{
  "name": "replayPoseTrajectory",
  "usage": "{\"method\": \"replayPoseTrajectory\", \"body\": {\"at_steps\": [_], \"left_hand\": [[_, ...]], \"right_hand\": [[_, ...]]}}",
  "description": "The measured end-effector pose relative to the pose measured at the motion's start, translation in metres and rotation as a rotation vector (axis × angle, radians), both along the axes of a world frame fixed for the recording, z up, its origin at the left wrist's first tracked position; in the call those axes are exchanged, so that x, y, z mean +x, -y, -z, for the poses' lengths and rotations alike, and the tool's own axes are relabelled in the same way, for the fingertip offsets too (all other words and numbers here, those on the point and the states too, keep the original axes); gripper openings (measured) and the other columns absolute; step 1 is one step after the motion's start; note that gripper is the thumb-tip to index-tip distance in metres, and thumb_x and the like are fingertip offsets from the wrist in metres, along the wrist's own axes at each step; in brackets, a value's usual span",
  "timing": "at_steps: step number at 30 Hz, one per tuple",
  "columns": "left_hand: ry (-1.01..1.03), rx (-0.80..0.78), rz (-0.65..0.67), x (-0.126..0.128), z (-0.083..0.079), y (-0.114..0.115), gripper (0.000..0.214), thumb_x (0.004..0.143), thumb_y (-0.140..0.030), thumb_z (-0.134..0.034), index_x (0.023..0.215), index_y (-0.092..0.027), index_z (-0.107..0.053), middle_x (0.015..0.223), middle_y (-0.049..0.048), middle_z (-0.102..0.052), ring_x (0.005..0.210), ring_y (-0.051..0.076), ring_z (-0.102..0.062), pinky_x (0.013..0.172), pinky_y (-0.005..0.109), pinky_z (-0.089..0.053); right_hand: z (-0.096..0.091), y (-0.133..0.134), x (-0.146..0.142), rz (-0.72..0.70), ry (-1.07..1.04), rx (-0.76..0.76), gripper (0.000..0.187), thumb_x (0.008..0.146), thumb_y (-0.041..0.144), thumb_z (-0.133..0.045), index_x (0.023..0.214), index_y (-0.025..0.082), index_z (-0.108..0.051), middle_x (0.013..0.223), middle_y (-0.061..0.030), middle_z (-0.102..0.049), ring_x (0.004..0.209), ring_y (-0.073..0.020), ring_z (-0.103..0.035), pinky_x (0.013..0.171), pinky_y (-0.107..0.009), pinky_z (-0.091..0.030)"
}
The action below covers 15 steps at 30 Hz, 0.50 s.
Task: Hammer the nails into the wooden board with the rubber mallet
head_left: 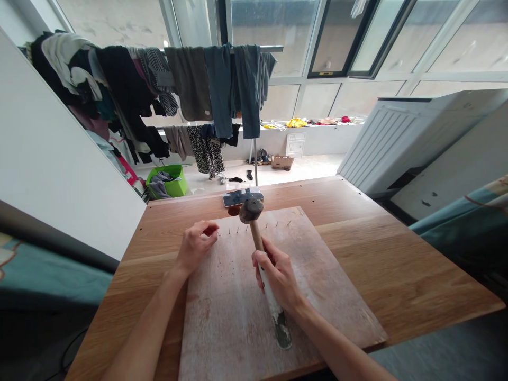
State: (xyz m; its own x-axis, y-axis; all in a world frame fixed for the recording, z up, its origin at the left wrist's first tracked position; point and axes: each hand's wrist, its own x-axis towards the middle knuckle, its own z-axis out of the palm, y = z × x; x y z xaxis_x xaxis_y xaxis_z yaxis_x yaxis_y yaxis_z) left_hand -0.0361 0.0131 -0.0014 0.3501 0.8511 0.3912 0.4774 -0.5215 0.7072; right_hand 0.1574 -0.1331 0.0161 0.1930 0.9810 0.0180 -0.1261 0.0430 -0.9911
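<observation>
Head view: right hand (278, 278) is closed around the wooden handle of a hammer (260, 248), gripped about mid-handle. The dark hammer head is raised just above the far part of a board (325, 296); the handle's worn butt end is seen past the wrist, low over the board's near part.

Left hand (196, 244) is curled, thumb and forefinger pinched at a nail (218, 233) at the left end of a nail row. Whether the nail is actually clamped or only touched cannot be told; it is too small. The heel of the hand is rested at the board's left edge.

Nail row (254, 226): several small nails are stood along the board's far edge, some tilted, spaced apart, running from the left hand towards the far right corner. The hammer head is placed over the middle of the row.

The board is laid flat on the bench (397, 254), roughly centred, its surface pale and scuffed. A phone (243, 196) is lain flat on the bench just beyond the board's far edge, right behind the hammer head.

Beyond the bench: a clothes rack (254, 95) hung with dark garments, a green basket (171, 181) on the floor, a white unit (397, 137) to the right, windows behind. Teal fabric (468, 222) is seen at the right edge.
</observation>
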Motion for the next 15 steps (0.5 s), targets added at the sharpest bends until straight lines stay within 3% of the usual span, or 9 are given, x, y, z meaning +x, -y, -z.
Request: {"method": "replayPoseTrajectory", "body": {"at_steps": [15], "left_hand": [[-0.019,0.071,0.030,0.0023,0.0040,0.0039,0.013,0.086,-0.028,-0.060,0.085,-0.022,-0.072,0.084,0.0015,-0.075,0.066,0.015,-0.066,0.068,0.027,-0.057]], "right_hand": [[0.0052,0.0009,-0.0005,-0.039,0.027,-0.008,0.020,0.095,0.039,-0.055,0.090,0.020,-0.058,0.070,0.0071,-0.050,0.038,-0.0049,-0.047,0.035,-0.017,-0.039]]}}
